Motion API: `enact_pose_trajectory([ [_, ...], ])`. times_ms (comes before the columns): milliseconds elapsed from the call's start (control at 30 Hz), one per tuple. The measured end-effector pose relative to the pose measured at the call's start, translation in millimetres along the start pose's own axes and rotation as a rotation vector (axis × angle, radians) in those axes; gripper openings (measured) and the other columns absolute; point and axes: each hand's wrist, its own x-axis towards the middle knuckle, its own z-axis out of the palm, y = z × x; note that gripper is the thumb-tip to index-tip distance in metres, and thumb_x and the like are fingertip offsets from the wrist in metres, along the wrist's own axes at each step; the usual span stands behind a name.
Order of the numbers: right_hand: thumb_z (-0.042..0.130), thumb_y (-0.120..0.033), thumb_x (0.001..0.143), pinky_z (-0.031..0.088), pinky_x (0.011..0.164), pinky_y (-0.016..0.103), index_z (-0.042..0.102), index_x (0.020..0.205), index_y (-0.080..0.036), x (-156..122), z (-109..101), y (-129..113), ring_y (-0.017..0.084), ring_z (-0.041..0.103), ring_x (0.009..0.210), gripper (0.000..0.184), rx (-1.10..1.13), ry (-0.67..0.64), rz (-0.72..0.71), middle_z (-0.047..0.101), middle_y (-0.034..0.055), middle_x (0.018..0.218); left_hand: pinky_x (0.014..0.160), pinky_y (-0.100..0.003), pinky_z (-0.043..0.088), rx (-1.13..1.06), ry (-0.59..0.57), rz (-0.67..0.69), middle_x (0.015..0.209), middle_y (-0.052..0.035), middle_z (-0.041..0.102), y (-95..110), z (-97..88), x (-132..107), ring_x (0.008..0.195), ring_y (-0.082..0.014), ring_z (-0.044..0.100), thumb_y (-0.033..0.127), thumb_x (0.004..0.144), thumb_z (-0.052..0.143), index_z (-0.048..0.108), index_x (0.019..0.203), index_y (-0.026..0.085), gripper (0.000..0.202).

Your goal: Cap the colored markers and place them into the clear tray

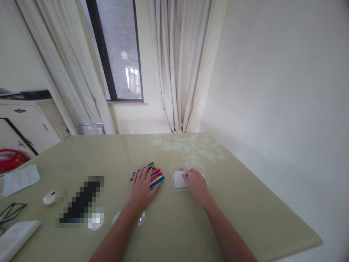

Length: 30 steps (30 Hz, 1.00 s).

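Note:
My left hand point(142, 185) lies palm down over a row of colored marker pens point(156, 175), its fingers spread across them. The pens lie side by side on the table, in green, red, pink, yellow, blue and other colors. To the right, my right hand point(195, 183) is over a shallow clear plastic case point(177, 189). Its fingers are curled, with thumb and index finger close together at a white paper or card point(179, 179) inside the case. Whether these fingers pinch anything is hidden by the hand.
On the left of the table point(174, 233) are a blurred-out dark object point(81, 202), a white mouse-like object point(49, 198), glasses point(12, 213), a white device point(19, 236) and a pale cloth or packet point(21, 180). A wall point(286, 109) runs along the table's right edge.

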Motion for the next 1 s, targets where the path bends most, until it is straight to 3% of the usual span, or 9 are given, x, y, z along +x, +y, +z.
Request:
enact_pose_trajectory([
  [100, 0.051, -0.026, 0.103, 0.043, 0.076, 0.028, 0.072, 0.103, -0.019, 15.0, 3.6, -1.0, 0.022, 0.066, 0.1, 0.022, 0.004, 0.041, 0.123, 0.07, 0.0107, 0.112, 0.108, -0.048, 0.041, -0.086, -0.028, 0.058, 0.133, -0.0111, 0.065, 2.9, -12.1, -1.2, 0.124, -0.0312, 0.057, 0.046, 0.093, 0.064, 0.069, 0.117, 0.024, 0.033],
  [167, 0.05, -0.021, 0.102, 0.041, 0.07, 0.028, 0.07, 0.105, -0.02, 19.3, 7.0, 0.0, 0.021, 0.067, 0.096, 0.02, -0.001, 0.015, 0.175, 0.069, 0.0102, 0.112, 0.099, -0.045, 0.044, -0.117, -0.081, 0.079, 0.117, -0.0076, 0.068, 5.3, -16.5, -2.4, 0.113, -0.0287, 0.059, 0.038, 0.093, 0.064, 0.07, 0.101, 0.025, 0.016],
  [267, 0.051, -0.017, 0.1, 0.038, 0.066, 0.027, 0.07, 0.103, -0.02, 17.6, 11.4, 6.0, 0.019, 0.067, 0.088, 0.02, 0.007, -0.018, 0.195, 0.068, 0.0093, 0.108, 0.096, -0.045, 0.044, -0.126, -0.126, 0.083, 0.111, -0.0064, 0.067, 8.3, -18.5, -4.1, 0.11, -0.0283, 0.058, 0.036, 0.093, 0.066, 0.07, 0.092, 0.025, 0.012],
  [400, 0.055, -0.014, 0.093, 0.038, 0.068, 0.027, 0.07, 0.094, -0.019, 9.7, 16.9, 22.2, 0.018, 0.065, 0.082, 0.016, 0.112, -0.035, 0.112, 0.067, 0.0076, 0.098, 0.098, -0.045, 0.044, -0.189, -0.107, 0.063, 0.115, -0.007, 0.068, 11.2, -19.4, -4.5, 0.112, -0.029, 0.057, 0.041, 0.096, 0.06, 0.07, 0.091, 0.025, 0.019],
  [533, 0.056, -0.011, 0.087, 0.04, 0.07, 0.027, 0.068, 0.091, -0.02, 4.1, 18.9, 33.5, 0.017, 0.062, 0.081, 0.015, 0.202, -0.017, 0.047, 0.065, 0.0054, 0.091, 0.086, -0.039, 0.05, -0.468, -0.117, -0.072, 0.094, -0.0049, 0.07, 21.2, -24.5, -2.8, 0.093, -0.0242, 0.065, 0.046, 0.103, 0.046, 0.066, 0.098, 0.024, 0.031],
  [633, 0.055, -0.02, 0.091, 0.041, 0.068, 0.028, 0.068, 0.094, -0.021, -0.6, 13.1, 24.5, 0.017, 0.06, 0.076, 0.013, 0.268, 0.119, 0.076, 0.065, 0.0067, 0.097, 0.073, -0.034, 0.052, -0.671, -0.129, -0.24, 0.082, -0.0023, 0.07, 38.3, -28.3, -4.1, 0.076, -0.0214, 0.066, 0.047, 0.106, 0.036, 0.062, 0.107, 0.022, 0.036],
  [733, 0.051, -0.032, 0.098, 0.044, 0.071, 0.03, 0.068, 0.09, -0.021, -7.3, 6.2, 0.9, 0.019, 0.061, 0.078, 0.022, 0.574, 0.197, -0.023, 0.067, 0.0068, 0.092, 0.089, -0.037, 0.054, -0.762, -0.036, -0.257, 0.11, -0.008, 0.073, 58.7, -29.0, -9.2, 0.101, -0.0231, 0.069, 0.04, 0.106, 0.037, 0.062, 0.119, 0.022, 0.033],
  [833, 0.058, -0.046, 0.097, 0.045, 0.062, 0.028, 0.071, 0.1, -0.022, -12.7, 7.5, -21.5, 0.018, 0.062, 0.071, 0.028, 1.006, 0.021, -0.095, 0.071, 0.0044, 0.087, 0.101, -0.039, 0.052, -0.831, -0.057, -0.154, 0.129, -0.0113, 0.067, 73.3, -27.4, -15.1, 0.116, -0.0236, 0.065, 0.035, 0.105, 0.04, 0.06, 0.131, 0.022, 0.034],
  [1000, 0.077, -0.051, 0.082, 0.046, 0.059, 0.027, 0.074, 0.095, -0.021, -11.2, 21.5, -29.2, 0.019, 0.067, 0.073, 0.032, 1.386, -0.108, -0.004, 0.075, 0.0035, 0.083, 0.094, -0.038, 0.056, -0.859, -0.111, -0.095, 0.123, -0.011, 0.068, 76.6, -24.9, -19.0, 0.103, -0.0232, 0.067, 0.037, 0.104, 0.047, 0.062, 0.137, 0.025, 0.038],
])
